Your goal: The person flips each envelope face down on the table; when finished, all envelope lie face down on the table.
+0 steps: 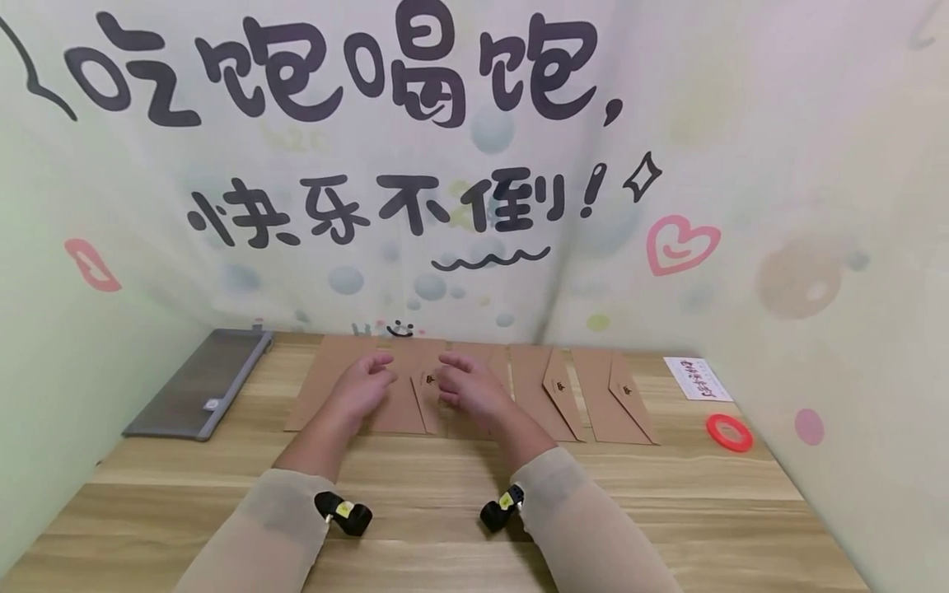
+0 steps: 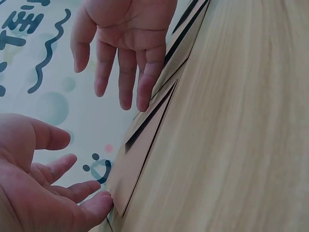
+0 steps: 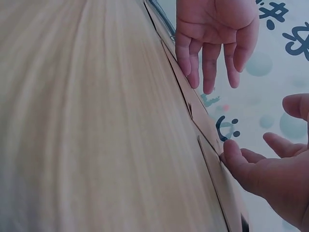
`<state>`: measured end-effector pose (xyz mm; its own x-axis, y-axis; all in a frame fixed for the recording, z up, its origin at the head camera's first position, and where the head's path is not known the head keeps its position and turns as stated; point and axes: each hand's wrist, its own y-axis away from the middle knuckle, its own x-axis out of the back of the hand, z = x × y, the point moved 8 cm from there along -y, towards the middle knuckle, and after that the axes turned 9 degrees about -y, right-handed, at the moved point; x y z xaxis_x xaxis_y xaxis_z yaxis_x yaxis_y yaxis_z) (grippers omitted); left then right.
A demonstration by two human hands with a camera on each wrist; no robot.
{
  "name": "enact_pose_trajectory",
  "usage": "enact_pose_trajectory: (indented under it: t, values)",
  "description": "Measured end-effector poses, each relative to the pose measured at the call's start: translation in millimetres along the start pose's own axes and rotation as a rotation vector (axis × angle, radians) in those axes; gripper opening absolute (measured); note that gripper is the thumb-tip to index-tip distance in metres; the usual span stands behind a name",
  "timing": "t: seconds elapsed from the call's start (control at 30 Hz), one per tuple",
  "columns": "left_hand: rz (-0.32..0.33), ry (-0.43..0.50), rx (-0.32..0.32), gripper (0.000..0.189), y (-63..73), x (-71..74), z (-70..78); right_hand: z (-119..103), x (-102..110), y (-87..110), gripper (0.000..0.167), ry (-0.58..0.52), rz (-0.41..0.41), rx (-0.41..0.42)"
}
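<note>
Several brown kraft envelopes lie flat in a row, their slanted flaps showing small dark prints. My left hand (image 1: 363,387) hovers over the gap between the leftmost envelope (image 1: 311,403) and the envelope beside it (image 1: 400,403). Close to its right, my right hand (image 1: 474,387) partly covers the middle envelope (image 1: 489,354). Both palms face each other with relaxed, slightly bent fingers and nothing between them. In the left wrist view, the little-finger edge of the left hand (image 2: 48,188) comes right at an envelope's edge (image 2: 140,169).
Two further envelopes (image 1: 530,387) (image 1: 604,403) lie to the right. Beyond them are a white card (image 1: 700,379) with red writing and a red ring (image 1: 730,432). A grey mesh pouch (image 1: 196,387) lies at the left of the wooden table (image 1: 423,543). A printed curtain (image 1: 371,288) hangs behind.
</note>
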<state>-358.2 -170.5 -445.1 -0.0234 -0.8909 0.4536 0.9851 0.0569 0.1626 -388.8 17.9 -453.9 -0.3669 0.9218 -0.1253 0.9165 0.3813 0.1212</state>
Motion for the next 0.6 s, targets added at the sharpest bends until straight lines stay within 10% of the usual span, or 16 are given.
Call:
enact_pose_trajectory:
  t: [0.6]
  values:
    - [-0.012,-0.019,-0.016,0.054,-2.0,-5.1,-1.8,3,11,-9.7,0.058,-0.193,0.004,0.028]
